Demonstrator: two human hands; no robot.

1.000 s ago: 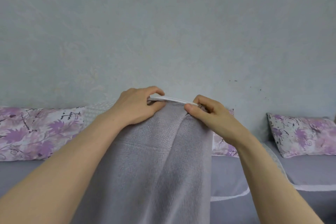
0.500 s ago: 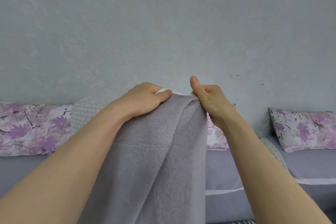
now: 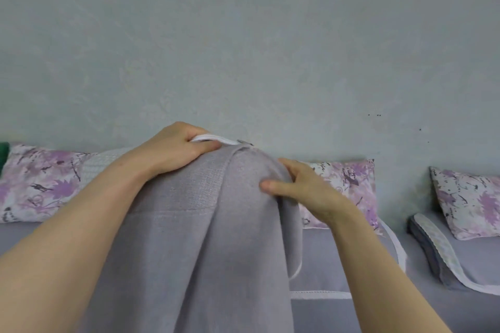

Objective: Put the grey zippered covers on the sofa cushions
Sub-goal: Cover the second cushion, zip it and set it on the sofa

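Left hand [image 3: 173, 151] is clamped on the top edge of the cover [image 3: 205, 238], fingers curled over the white piping [image 3: 216, 140] and thumb pressing from the near side. Right hand [image 3: 300, 192] sits a bit lower on the right flank, thumb on the front and fingers wrapped round the back, pinching a fold, so both are closed on fabric. My take on doing this bit well: use the top hand as the anchor and let the right one tug the cloth down and outward in small bites, so the corner seats and the seam runs straight instead of twisting. Yank one side too hard and the piping will probably skew — easy to fix now, annoying once it's zipped. The cover stands upright between the two forearms and hangs down out of frame, with the sofa [image 3: 324, 313] and its pillows [image 3: 40, 184] behind it. It's rounded at the top like a cushion is inside, but I can't tell for sure.
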